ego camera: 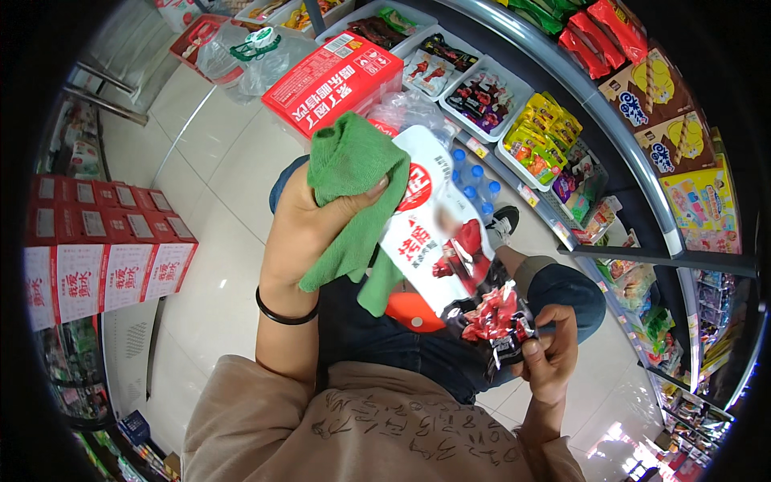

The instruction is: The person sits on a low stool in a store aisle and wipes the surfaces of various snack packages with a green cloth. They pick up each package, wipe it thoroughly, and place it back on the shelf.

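My left hand (328,214), with a black band at its wrist, grips a folded green cloth (355,162). The cloth lies against the upper left edge of a white, red and black plastic snack packet (437,217) printed with pictures of meat. Whether the left fingers also hold the packet is hidden behind the cloth. My right hand (548,355) pinches the packet's dark lower corner between thumb and fingers. The packet hangs tilted above my lap, and an orange-red thing (415,313) shows partly below it.
Shelves with white plastic bins (482,99) of packaged snacks curve along the right. A red carton (331,78) and a large clear bottle (265,51) stand ahead. Blue-capped bottles (476,181) sit under the lower shelf. Red-and-white cartons (108,253) are stacked at left.
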A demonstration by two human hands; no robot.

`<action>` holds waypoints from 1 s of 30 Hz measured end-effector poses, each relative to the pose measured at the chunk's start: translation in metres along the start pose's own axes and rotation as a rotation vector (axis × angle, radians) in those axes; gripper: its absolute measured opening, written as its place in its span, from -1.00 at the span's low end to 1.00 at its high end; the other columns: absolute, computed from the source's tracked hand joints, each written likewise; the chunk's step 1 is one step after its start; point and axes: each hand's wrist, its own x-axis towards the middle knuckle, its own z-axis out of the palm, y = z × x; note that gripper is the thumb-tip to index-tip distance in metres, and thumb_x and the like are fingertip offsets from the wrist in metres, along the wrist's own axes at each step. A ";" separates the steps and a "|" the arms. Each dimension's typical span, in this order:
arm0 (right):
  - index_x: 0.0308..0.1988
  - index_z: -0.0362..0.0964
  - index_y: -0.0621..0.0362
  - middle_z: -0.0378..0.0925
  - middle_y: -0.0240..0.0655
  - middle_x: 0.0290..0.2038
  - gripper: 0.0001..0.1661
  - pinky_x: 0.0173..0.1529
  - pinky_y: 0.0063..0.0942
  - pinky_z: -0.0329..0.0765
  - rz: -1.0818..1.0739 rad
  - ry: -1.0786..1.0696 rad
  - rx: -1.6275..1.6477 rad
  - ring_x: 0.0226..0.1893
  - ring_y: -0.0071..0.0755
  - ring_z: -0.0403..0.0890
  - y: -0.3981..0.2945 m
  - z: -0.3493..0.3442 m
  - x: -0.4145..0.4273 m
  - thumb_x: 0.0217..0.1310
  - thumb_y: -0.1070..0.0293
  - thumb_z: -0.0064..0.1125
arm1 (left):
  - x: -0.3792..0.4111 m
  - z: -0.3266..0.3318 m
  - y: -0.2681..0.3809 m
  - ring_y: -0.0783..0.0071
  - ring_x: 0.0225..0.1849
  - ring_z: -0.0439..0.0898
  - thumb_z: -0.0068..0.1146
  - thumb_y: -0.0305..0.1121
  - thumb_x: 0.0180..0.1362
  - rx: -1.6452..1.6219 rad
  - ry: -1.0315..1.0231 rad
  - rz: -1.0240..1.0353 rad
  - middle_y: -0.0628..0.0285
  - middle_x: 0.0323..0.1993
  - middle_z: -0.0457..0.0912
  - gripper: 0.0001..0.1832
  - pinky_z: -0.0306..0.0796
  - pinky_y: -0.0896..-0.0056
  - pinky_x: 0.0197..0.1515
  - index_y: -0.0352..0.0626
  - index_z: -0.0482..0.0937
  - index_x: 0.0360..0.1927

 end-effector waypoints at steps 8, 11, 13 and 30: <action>-0.21 0.38 0.29 0.46 -0.42 -0.66 -0.80 -0.61 -0.72 0.19 0.086 -0.257 -0.087 -0.72 -0.76 0.30 0.025 -0.006 0.022 0.41 0.35 -0.02 | 0.021 0.009 -0.006 0.59 -0.22 0.58 0.22 -0.51 0.16 0.048 -0.040 0.034 0.27 -0.22 0.64 -0.77 0.46 0.51 -0.14 -0.32 0.55 -0.11; -0.11 0.39 0.32 0.55 -0.40 -0.43 -0.78 -0.32 -0.65 0.41 0.032 -0.346 -0.118 -0.44 -0.69 0.48 0.039 -0.008 0.037 0.34 0.39 0.08 | 0.033 0.012 -0.006 0.60 -0.25 0.59 0.24 -0.49 0.15 0.104 -0.067 0.002 0.29 -0.26 0.65 -0.77 0.46 0.52 -0.17 -0.32 0.55 -0.12; 0.00 0.37 0.33 0.58 -0.36 -0.27 -0.68 -0.14 -0.62 0.45 -0.082 -0.315 -0.026 -0.27 -0.65 0.53 0.049 0.010 0.049 0.29 0.44 0.15 | 0.042 0.015 -0.018 0.62 -0.28 0.58 0.25 -0.48 0.15 0.151 -0.074 -0.028 0.30 -0.28 0.66 -0.77 0.46 0.53 -0.18 -0.33 0.56 -0.14; -0.06 0.44 0.31 0.51 -0.39 -0.29 -0.64 -0.17 -0.61 0.44 0.232 0.199 -0.097 -0.31 -0.63 0.47 0.085 -0.033 0.168 0.24 0.30 0.22 | 0.182 -0.025 0.011 0.47 -0.28 0.65 0.28 -0.25 0.15 -0.182 0.040 0.096 0.25 -0.24 0.64 -0.62 0.56 0.44 -0.24 -0.19 0.54 -0.01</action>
